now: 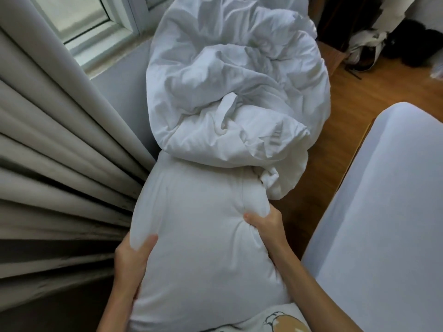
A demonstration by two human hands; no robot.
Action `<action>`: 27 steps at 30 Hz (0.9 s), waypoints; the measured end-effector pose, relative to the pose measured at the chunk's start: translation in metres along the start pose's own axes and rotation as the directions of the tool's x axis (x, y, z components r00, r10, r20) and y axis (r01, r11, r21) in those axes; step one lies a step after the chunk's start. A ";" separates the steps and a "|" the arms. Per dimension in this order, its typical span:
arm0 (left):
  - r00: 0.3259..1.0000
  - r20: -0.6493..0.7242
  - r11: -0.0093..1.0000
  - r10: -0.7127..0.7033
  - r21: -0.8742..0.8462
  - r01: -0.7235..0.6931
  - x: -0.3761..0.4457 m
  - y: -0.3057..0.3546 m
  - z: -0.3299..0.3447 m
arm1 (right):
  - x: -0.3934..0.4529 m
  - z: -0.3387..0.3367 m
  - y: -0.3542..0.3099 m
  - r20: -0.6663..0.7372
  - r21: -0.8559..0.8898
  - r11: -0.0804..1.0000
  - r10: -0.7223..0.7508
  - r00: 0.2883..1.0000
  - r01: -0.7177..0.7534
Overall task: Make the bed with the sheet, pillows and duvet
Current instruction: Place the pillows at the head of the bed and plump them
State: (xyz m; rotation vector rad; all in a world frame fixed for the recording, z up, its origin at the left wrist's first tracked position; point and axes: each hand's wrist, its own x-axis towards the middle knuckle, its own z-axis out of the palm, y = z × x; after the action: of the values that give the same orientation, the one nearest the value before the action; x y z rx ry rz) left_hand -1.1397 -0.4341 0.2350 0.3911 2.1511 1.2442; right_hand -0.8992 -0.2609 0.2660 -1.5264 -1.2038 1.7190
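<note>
Both hands gripped the pillow (pixel 203 236), left hand (pixel 130 257) and right hand (pixel 263 224) on opposite edges; the bed (pixel 383 212) lay rightward.

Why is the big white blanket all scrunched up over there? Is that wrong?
Yes, it looks odd. The duvet lies in a crumpled heap beside the window, not spread on the bed. Both hands, left hand and right hand, grip a pillow.

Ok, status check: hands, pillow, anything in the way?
Both hands on the pillow: left hand grips its left edge, right hand pinches its right side. Crumpled duvet overlaps the pillow's far end. Bed to the right.
</note>
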 end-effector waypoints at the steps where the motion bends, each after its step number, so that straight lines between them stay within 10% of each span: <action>1: 1.000 -0.002 1.000 0.004 0.005 -0.004 -0.009 -0.003 0.001 | -0.006 -0.006 0.003 0.001 0.003 1.000 -0.007 1.000 0.007; 15: 0.992 -0.107 0.997 -0.063 0.025 0.066 -0.206 -0.068 0.000 | -0.144 -0.108 0.076 0.089 0.011 0.996 -0.090 0.992 0.089; 27: 0.941 -0.336 0.998 -0.050 -0.059 0.032 -0.265 -0.105 -0.079 | -0.203 -0.062 0.091 0.219 -0.039 0.994 -0.094 0.971 0.105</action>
State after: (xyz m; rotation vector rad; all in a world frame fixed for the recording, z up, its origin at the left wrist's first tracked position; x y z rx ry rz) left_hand -0.9821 -0.6823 0.2700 0.1131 2.3889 1.4255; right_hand -0.7819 -0.4586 0.2867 -1.3071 -1.4178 1.8368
